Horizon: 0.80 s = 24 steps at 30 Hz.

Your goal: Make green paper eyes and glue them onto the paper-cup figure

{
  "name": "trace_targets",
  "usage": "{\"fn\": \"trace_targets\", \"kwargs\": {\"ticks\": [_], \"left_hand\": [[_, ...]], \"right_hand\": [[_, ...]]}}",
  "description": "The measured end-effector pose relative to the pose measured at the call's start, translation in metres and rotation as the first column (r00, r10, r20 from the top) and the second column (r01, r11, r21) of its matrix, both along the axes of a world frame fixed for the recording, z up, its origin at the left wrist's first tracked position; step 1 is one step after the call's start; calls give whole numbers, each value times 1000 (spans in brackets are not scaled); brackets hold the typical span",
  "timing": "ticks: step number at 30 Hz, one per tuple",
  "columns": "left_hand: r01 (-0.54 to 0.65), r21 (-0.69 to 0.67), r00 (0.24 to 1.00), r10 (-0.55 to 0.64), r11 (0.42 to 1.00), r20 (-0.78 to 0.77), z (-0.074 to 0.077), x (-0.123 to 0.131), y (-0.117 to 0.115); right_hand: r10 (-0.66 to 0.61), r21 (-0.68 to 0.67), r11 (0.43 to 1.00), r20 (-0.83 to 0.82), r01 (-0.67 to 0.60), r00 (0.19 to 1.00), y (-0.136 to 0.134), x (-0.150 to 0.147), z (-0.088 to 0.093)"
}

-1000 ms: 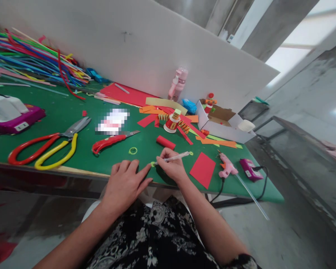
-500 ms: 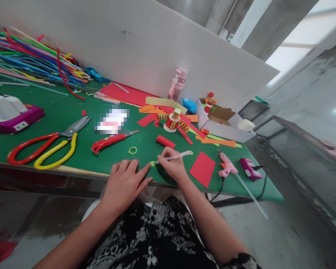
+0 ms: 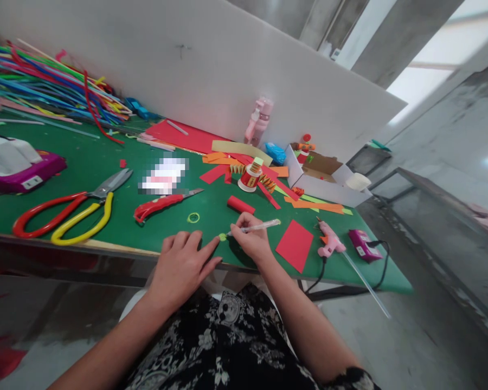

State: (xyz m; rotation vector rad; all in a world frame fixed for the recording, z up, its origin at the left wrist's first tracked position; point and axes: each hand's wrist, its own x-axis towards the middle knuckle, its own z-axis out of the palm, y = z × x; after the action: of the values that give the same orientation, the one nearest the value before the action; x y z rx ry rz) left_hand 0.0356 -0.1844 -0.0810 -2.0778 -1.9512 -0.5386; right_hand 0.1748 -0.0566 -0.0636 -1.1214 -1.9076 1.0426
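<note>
Near the front edge of the tabletop (image 3: 211, 207), a small green disc (image 3: 222, 237) lies between the two hands, at the left hand's (image 3: 185, 265) index fingertip and under the tip of a pen (image 3: 265, 225) in the right hand (image 3: 247, 238).

The likeliest trouble is the disc slipping: it is tiny, and only one fingertip appears to steady it, so a sideways push from the pen could turn it or skid it off. The pen could also run past the rim and mark the fingertip or the green surface, since there is so little room around it. A sudden sweep of the right forearm might nudge the red sheet (image 3: 295, 245) just beside it; the glue gun (image 3: 331, 240) lies farther out, and whether it is hot cannot be told.

The left hand rests palm down, grasping nothing, its index finger stretched toward the disc and the thumb held apart below. The right hand grips the pen in a writing hold, fingers bent, with the barrel slanting back over the hand to the right. Both forearms reach in from the body, converging on the disc.
</note>
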Motion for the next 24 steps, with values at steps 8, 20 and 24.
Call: {"fn": "trace_targets", "kwargs": {"ticks": [8,20,24], "left_hand": [[2,6,1000,-1,1000,-28,-1,0,0],[1,24,998,0,1000,-70,-1,-1,1],[4,34,996,-1,999,-86,-1,-1,1]], "right_hand": [[13,-21,1000,7,-13,1000,-1,0,1],[68,-12,998,-19,-68,998,-2,0,-2],[74,-26,997,-4,-74,997,-2,0,-1]]}}
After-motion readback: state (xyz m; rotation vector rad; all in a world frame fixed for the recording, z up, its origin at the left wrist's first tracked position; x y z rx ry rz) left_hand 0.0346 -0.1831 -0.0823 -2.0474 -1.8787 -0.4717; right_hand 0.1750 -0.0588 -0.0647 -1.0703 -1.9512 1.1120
